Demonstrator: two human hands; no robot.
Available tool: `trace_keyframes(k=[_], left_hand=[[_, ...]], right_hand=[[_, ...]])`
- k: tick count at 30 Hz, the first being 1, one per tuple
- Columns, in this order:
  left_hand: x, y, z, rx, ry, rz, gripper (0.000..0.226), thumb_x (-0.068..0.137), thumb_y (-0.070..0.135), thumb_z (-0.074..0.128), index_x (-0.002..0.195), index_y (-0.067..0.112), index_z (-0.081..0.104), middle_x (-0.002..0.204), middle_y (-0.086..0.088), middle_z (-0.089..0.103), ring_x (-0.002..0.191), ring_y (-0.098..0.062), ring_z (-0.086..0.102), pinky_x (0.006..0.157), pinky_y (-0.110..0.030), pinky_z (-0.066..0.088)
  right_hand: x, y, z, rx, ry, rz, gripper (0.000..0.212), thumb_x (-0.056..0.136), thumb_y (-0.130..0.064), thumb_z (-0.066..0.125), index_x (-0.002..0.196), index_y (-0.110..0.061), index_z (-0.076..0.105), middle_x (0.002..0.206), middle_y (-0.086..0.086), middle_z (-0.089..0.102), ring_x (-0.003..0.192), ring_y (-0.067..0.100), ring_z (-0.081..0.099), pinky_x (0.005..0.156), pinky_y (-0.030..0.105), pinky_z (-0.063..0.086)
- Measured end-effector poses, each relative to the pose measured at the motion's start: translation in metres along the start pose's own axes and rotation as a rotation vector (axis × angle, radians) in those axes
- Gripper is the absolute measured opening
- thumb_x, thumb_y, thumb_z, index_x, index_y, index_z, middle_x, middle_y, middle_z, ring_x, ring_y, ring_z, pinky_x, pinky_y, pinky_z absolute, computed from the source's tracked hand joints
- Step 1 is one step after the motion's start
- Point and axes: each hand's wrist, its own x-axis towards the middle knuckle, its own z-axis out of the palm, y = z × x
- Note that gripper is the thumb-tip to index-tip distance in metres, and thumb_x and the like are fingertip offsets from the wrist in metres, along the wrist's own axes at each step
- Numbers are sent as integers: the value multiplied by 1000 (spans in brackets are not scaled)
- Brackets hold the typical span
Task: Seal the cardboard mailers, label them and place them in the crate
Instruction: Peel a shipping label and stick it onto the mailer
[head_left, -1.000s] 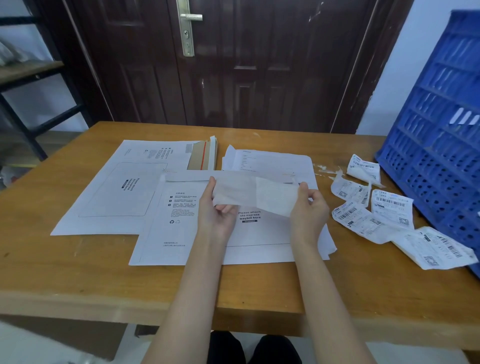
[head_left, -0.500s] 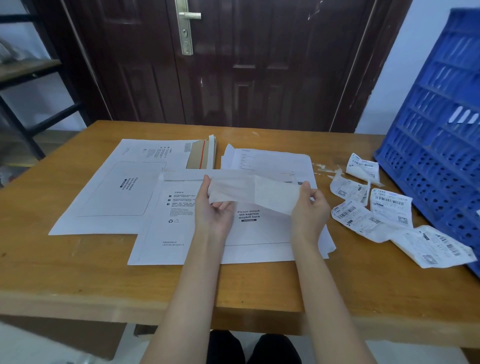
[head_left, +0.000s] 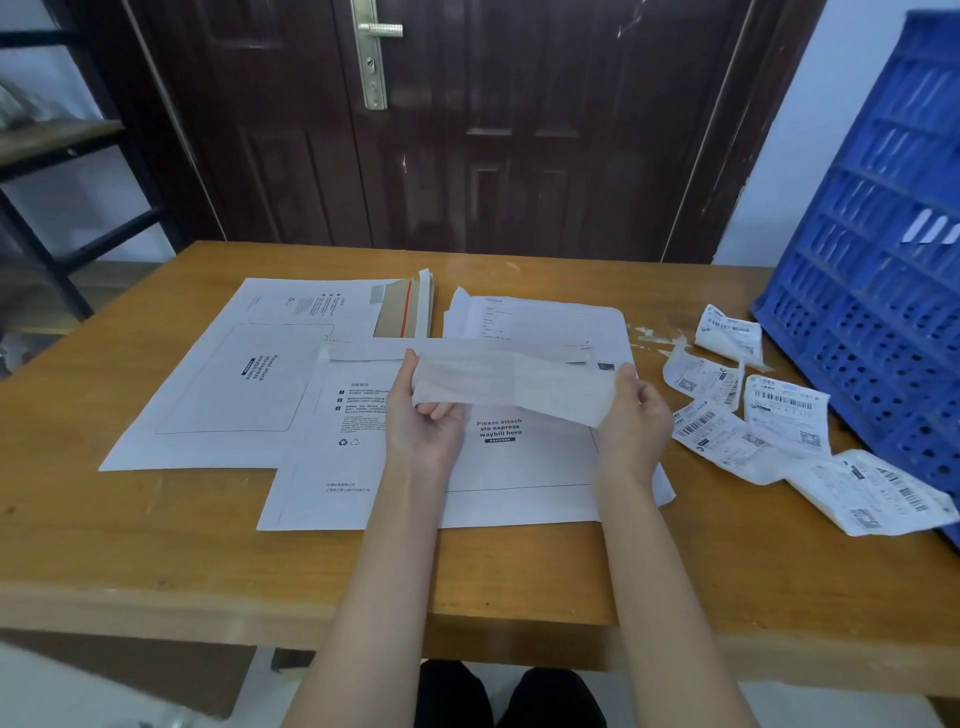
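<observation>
A: Both hands are up over the table (head_left: 156, 545) and there's a label (head_left: 511, 387) stretched between them, blank side toward us.

B: The left hand (head_left: 423, 421) pinches its left end, thumb on top and fingers curled beneath. The right hand (head_left: 634, 415) grips the other end.

A: Right under the hands lies a white mailer (head_left: 332, 467), printed "Please attach sto express waybill here".

B: Another mailer (head_left: 234, 384) sits left of the left hand, with a brown flap and red strip at its far corner. A third (head_left: 545, 319) peeks out beyond the hands.

A: Right of the right hand, a scatter of loose barcode labels (head_left: 784, 415).

B: And just past those, the blue crate (head_left: 883, 260), tilted.
</observation>
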Motion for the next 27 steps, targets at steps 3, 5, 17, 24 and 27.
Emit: trace_keyframes(k=[3, 5, 17, 24, 27], left_hand=[[0, 2, 2, -6, 17, 10, 37, 99, 24, 48, 63, 18, 39, 42, 8, 33, 27, -7, 26, 26, -17, 20], [1, 4, 2, 1, 28, 19, 38, 98, 24, 48, 62, 18, 39, 41, 8, 33, 27, -6, 26, 26, -16, 20], [-3, 5, 3, -38, 1, 56, 45, 101, 23, 44, 57, 13, 47, 42, 8, 33, 28, -6, 29, 29, -16, 18], [-4, 6, 3, -61, -39, 55, 43, 100, 25, 43, 59, 14, 45, 42, 8, 34, 29, -5, 29, 30, -17, 19], [-5, 7, 3, -61, -31, 63, 37, 99, 26, 45, 64, 16, 44, 45, 8, 37, 30, -5, 30, 30, -17, 21]], right_hand=[[4, 1, -2, 78, 16, 32, 38, 96, -31, 53, 63, -14, 43, 57, -3, 44, 45, 2, 41, 43, 14, 34], [6, 1, -3, 101, 17, 39, 36, 95, -31, 53, 65, -13, 45, 59, -3, 46, 47, 2, 43, 44, 14, 35], [9, 3, -3, 215, 45, 95, 38, 96, -30, 53, 61, -16, 48, 61, -3, 53, 57, 9, 50, 55, 22, 40], [10, 2, -5, 287, 44, 146, 31, 96, -29, 54, 67, -17, 55, 68, -3, 61, 66, 11, 59, 65, 25, 45], [9, -3, -7, 338, 51, 185, 27, 96, -25, 53, 70, -17, 57, 66, -7, 64, 65, 7, 62, 63, 22, 48]])
